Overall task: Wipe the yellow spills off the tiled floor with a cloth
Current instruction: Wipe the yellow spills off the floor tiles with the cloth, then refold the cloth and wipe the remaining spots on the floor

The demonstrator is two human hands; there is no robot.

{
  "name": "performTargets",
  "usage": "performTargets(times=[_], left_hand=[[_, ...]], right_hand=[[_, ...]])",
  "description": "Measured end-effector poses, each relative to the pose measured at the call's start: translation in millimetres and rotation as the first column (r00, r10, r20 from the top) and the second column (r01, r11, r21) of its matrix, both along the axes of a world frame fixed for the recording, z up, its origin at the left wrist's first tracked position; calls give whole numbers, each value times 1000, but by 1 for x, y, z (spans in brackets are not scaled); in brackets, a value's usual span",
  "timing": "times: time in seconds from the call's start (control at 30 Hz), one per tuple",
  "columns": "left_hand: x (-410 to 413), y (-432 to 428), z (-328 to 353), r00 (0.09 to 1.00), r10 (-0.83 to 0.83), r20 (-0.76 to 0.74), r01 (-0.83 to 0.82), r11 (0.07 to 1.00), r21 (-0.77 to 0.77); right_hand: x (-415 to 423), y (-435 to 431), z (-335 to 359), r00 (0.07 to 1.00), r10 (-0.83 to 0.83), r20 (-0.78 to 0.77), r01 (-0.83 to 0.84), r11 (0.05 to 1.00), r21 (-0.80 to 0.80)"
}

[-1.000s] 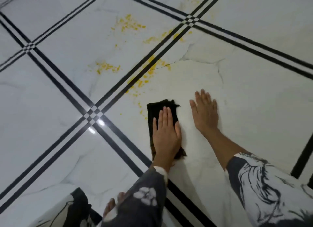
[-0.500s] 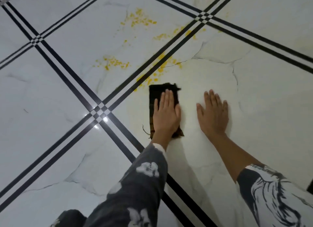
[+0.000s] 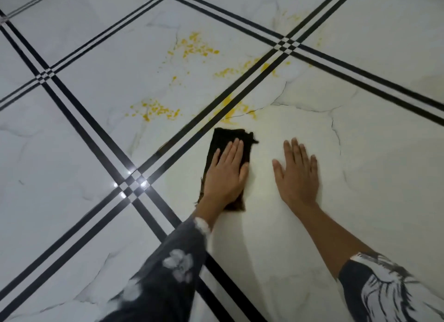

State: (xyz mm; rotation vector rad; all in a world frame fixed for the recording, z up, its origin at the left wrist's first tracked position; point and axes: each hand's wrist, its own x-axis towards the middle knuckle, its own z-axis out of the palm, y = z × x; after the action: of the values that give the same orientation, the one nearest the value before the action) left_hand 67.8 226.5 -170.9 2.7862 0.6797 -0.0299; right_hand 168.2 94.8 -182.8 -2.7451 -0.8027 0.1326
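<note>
My left hand (image 3: 225,173) lies flat and open on the dark cloth (image 3: 230,139), fingers together and pointing toward twelve o'clock, palm pressing the cloth to the tiled floor (image 3: 72,177). The cloth is a folded dark rectangle; its far edge shows past my fingertips, its near end peeks out by my wrist. My right hand (image 3: 298,173) rests at three o'clock from the cloth, apart from it, also open, palm down on the bare tile with fingers slightly spread.

The yellow spills (image 3: 156,110) lie beyond the cloth. The nearest patch (image 3: 230,108) sits at twelve o'clock just past the cloth's far edge, across the black double stripe (image 3: 182,134). Another cluster is at ten o'clock, and more (image 3: 197,48) are scattered farther off between eleven and one. The tile under my hands has a faint yellowish film.

My patterned dark sleeves (image 3: 173,269) show at the bottom.
</note>
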Motion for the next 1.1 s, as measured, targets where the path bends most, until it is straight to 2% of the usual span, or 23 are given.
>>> performTargets(times=[0.03, 0.1, 0.17, 0.23, 0.3, 0.37, 0.43, 0.47, 0.53, 0.6, 0.63, 0.7, 0.8, 0.83, 0.9, 0.97, 1.0, 1.03, 1.07, 1.1], left_hand=[[-13, 10, -1, 1000, -4, 14, 4, 1000, -5], [-22, 41, -5, 983, 182, 30, -183, 983, 30], [2, 68, -6, 903, 429, 6, -429, 903, 31], [51, 70, -5, 852, 524, 20, -524, 851, 31], [96, 51, -3, 903, 430, 22, -430, 903, 7], [105, 28, -5, 988, 151, 20, -152, 988, 18], [79, 25, -6, 996, -85, 7, 85, 996, 22], [61, 34, -9, 994, -104, 18, 103, 994, 29], [45, 65, -11, 998, 44, 51, -46, 997, 54], [69, 93, -10, 977, 212, 35, -214, 975, 54], [94, 98, -9, 972, 233, 15, -234, 971, 52], [139, 92, -7, 985, 169, 29, -170, 985, 36], [187, 40, -3, 994, -109, -5, 109, 994, -7], [189, 18, -3, 981, -196, -10, 196, 981, -13], [182, -17, 0, 947, -320, -6, 320, 947, -23], [168, -43, 5, 949, -291, 122, 303, 948, -95], [162, -55, 9, 966, -177, 187, 222, 939, -261], [156, -65, 20, 986, 1, 168, 90, 841, -534], [153, -72, 35, 982, 173, 80, -44, 614, -788], [149, -77, 52, 960, 276, -49, -128, 275, -953]], right_hand=[[3, 0, 1, 1000, -10, 1, 10, 1000, 8], [10, -1, 5, 999, -48, -1, 48, 999, 21], [26, -3, 9, 997, -79, -3, 79, 996, 33], [45, -6, 12, 996, -83, -19, 84, 996, 31], [63, -8, 14, 995, -98, -24, 99, 995, 25], [79, -15, 13, 991, -128, -31, 128, 992, 0], [94, -25, 11, 987, -158, -18, 158, 987, -4], [99, -30, 8, 985, -172, -9, 172, 985, -5], [103, -36, 2, 981, -193, 13, 194, 981, -7], [105, -36, -3, 977, -206, 47, 206, 978, -5], [106, -36, -6, 975, -220, 37, 221, 975, -9], [101, -34, -6, 974, -223, 23, 224, 974, -22], [104, -34, 2, 976, -218, -22, 217, 975, -45], [106, -34, 6, 974, -219, -57, 217, 976, -27], [110, -32, 21, 913, -278, -299, 316, 945, 85], [112, -33, 46, 717, -393, -575, 585, 788, 191], [110, -37, 59, 607, -416, -677, 698, 687, 204], [103, -42, 72, 497, -410, -765, 774, 607, 178], [98, -48, 85, 393, -397, -830, 820, 560, 120], [90, -57, 101, 289, -386, -876, 862, 502, 64]])
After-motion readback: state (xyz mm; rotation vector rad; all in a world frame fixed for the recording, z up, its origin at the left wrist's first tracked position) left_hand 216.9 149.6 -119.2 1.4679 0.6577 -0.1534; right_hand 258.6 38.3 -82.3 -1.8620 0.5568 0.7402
